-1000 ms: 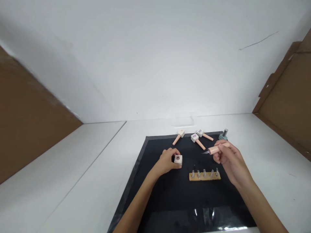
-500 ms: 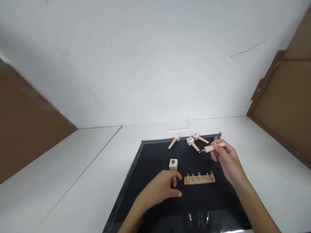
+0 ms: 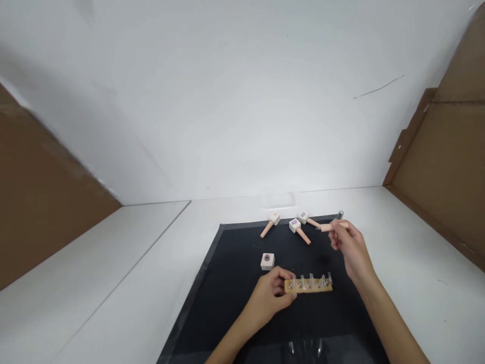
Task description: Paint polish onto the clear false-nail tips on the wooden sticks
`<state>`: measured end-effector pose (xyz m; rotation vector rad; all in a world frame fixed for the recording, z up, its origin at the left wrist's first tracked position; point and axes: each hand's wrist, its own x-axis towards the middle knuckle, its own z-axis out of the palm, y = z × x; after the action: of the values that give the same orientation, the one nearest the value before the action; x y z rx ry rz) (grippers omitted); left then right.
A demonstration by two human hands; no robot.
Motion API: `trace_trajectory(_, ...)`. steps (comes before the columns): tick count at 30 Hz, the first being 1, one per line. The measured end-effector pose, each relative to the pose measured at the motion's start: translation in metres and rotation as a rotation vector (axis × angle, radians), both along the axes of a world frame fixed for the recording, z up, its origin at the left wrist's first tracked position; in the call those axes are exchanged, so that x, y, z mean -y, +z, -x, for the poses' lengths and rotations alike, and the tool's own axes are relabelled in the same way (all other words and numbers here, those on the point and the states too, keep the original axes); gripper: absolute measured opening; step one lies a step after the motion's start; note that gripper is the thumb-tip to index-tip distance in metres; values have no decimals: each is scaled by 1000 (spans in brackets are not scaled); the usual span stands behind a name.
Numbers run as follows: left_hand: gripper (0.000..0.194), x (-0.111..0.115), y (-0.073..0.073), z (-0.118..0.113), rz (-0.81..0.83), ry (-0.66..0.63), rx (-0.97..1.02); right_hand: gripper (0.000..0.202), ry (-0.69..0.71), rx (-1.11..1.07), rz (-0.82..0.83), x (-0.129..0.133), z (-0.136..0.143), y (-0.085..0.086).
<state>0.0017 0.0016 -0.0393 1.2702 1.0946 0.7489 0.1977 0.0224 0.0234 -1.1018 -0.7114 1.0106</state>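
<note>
My left hand [image 3: 271, 293] pinches the left end of a yellowish strip-shaped stand [image 3: 312, 288] that carries several clear nail tips [image 3: 311, 279] standing in a row. Up and to the right, my right hand [image 3: 350, 245] grips the pink cap of a nail polish brush [image 3: 329, 228], its bristle end pointing left. Beyond my left hand stands an uncapped white nail polish bottle [image 3: 267, 261], its dark neck facing up. Behind my right hand, a clear-tipped greyish object [image 3: 340, 215] shows only in part.
Three capped nail polish bottles lie along the back of the black mat [image 3: 231, 263]: one at left [image 3: 274, 219], one in the middle [image 3: 294, 225] and one behind it [image 3: 303, 218]. Cardboard panels [image 3: 439, 167] border the white table on both sides.
My left hand has moved right and closed on the stand's left end, and the stand is now tilted. My right hand still holds the brush, now slightly higher relative to the bottles.
</note>
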Motion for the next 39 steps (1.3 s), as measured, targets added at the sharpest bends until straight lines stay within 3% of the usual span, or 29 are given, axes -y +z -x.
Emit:
trace_trajectory(3, 45, -2, 1, -2, 65, 46, 203, 26, -79, -83, 36, -9, 0, -17)
trace_trajectory(8, 41, -5, 9, 0, -47, 133, 354, 31, -102, -229, 105, -11, 13, -33)
trace_trajectory(11, 44, -4, 15, -4, -61, 144, 426, 35, -37, -298, 145, -6, 23, -31)
trace_trajectory(16, 52, 2, 25, -19, 60, 186, 492, 42, 54, -389, 217, 0, 33, -24)
trace_trajectory(22, 53, 0, 31, -36, 171, 292, 645, 40, 15, -435, 187, 8, 43, -20)
trace_trajectory(29, 51, -6, 38, -45, 254, 139, 636, 37, 38, -403, 145, 12, 50, -19)
trace_trajectory(33, 51, -12, 35, -33, 257, 114, 646, 32, 46, -363, 71, 8, 41, -12)
trace_trajectory(39, 45, -22, 27, -10, 287, -87, 619, 32, 128, -226, -81, 5, 32, -3)
